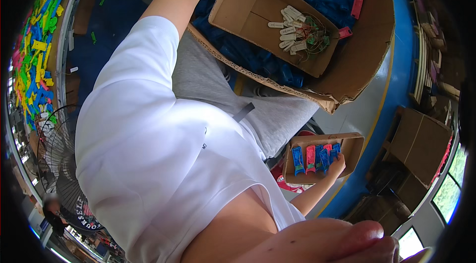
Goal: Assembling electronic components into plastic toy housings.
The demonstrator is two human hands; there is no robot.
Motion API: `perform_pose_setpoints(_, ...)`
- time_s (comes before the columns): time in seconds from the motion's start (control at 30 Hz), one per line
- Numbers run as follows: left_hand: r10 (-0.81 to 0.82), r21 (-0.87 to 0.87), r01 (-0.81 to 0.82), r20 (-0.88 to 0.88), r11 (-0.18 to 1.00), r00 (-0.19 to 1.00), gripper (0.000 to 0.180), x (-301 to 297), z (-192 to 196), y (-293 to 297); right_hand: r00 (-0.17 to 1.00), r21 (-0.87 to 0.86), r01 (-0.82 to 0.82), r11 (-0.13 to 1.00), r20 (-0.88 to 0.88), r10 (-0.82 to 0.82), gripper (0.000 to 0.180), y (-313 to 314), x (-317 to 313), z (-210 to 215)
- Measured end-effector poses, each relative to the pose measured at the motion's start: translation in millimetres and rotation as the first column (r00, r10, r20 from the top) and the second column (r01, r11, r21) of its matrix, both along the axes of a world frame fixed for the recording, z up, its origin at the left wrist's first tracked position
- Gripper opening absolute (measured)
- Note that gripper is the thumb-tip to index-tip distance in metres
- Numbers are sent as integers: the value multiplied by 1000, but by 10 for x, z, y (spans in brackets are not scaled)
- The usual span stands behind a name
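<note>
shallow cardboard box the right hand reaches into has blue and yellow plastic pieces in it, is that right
Not quite: yellow is wrong. The head view shows blue pieces and red pieces in the shallow cardboard box that the right hand reaches into.

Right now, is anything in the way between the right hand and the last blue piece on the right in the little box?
Nothing I can see. The right hand is right up at that blue piece, though I can't tell if it grips it. The small cardboard box has an open top.
</note>
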State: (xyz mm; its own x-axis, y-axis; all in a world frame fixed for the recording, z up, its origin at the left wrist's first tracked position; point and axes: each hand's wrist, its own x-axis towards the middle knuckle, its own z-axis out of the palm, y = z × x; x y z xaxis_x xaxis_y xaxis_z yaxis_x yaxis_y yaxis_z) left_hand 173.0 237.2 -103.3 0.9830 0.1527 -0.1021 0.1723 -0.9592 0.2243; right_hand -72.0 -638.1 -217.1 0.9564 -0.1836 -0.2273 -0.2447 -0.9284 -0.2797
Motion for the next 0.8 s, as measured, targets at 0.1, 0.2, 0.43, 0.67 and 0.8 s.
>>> perform_pose_setpoints(0.1, 71, -80, -68, 43, 994, 997, 44, 91, -309, -23, 985, 120, 98, 988, 127, -113, 29, -37, -138, -144)
perform_pose_setpoints(0.2, 111, -186, -98, 62, 978, 992, 48, 395, -829, -156, 958, 4, 216, 976, 192, -213, 27, -117, -387, -34)
perform_pose_setpoints(0.43, 300, -686, -250, -48, 684, 953, 50, 584, -1876, 1801, 966, 123, 91, 988, 230, -118, 24, 5, 116, -472)
perform_pose_setpoints(0.67, 17, -92, -9, 84, 996, 996, 34, 718, -2353, 1138, 998, -37, -24, 999, 55, 26, 25, -283, 124, -46)
perform_pose_setpoints(0.8, 44, 211, -12, -147, 977, 988, 71, 943, -2020, 1417, 872, 72, 247, 966, 419, -254, 23, -72, 337, 53)
